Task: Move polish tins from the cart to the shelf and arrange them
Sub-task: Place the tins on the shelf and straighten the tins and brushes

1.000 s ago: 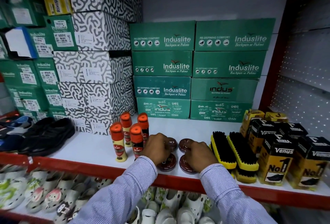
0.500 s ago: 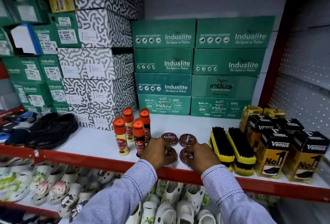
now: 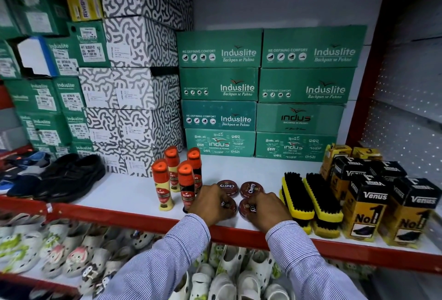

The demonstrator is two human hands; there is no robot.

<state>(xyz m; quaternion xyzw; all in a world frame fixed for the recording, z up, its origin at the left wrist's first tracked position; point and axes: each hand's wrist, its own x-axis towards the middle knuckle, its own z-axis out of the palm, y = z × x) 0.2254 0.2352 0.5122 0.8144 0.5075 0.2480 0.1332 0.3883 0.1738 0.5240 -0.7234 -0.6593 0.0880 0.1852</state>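
Round dark-red Cherry polish tins lie flat in a small square on the white shelf (image 3: pixel 124 194). The back left tin (image 3: pixel 227 186) and back right tin (image 3: pixel 251 189) are uncovered. My left hand (image 3: pixel 210 204) rests on the front left tin (image 3: pixel 230 205), fingers curled over it. My right hand (image 3: pixel 269 210) covers most of the front right tin (image 3: pixel 247 207) the same way. Both tins stay on the shelf surface near the red front edge (image 3: pixel 134 219). No cart is in view.
Several orange-capped Kiwi bottles (image 3: pixel 178 180) stand just left of the tins. Two yellow shoe brushes (image 3: pixel 311 201) lie right of them, then Venus boxes (image 3: pixel 366 206). Green Induslite boxes (image 3: pixel 263 94) fill the back. Black shoes (image 3: pixel 69 175) sit far left. White clogs (image 3: pixel 215 278) fill the lower shelf.
My hands drew back from the rear pair of tins toward the shelf's front edge, uncovering the back two. Both hands now sit on the front two tins.
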